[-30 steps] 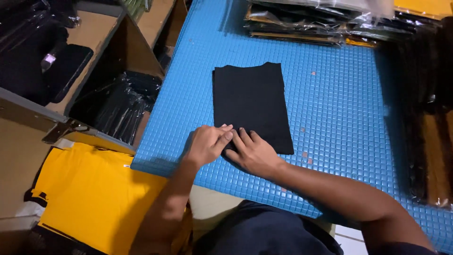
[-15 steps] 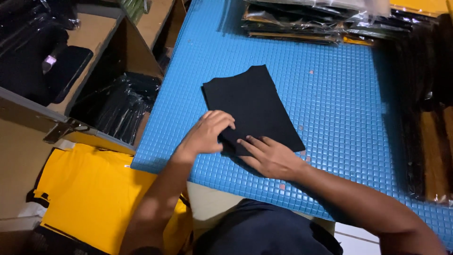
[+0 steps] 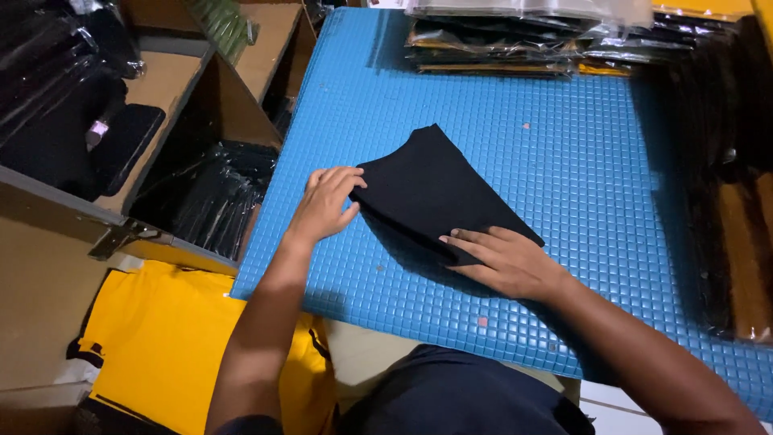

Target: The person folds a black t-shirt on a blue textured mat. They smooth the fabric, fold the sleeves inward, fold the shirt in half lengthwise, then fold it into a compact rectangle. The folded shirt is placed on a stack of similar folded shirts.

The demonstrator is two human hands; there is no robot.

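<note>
A folded black garment [image 3: 439, 189] lies turned at an angle on the blue studded mat [image 3: 564, 177]. My left hand [image 3: 326, 203] grips its left corner, fingers curled over the edge. My right hand [image 3: 503, 258] holds the near right corner, fingers slid under the fabric and thumb on top. The near edge of the garment is lifted slightly off the mat, casting a shadow beneath.
Stacks of bagged garments [image 3: 515, 36] lie along the mat's far edge, and more bagged dark ones [image 3: 737, 185] run down the right side. A cardboard box [image 3: 193, 185] with bagged black garments stands on the left. A yellow garment [image 3: 169, 342] lies below it.
The garment has rotated counter-clockwise on the mat. My hands have spread apart: the left moved up and left, the right moved right, each to a corner, and the near edge has lifted.
</note>
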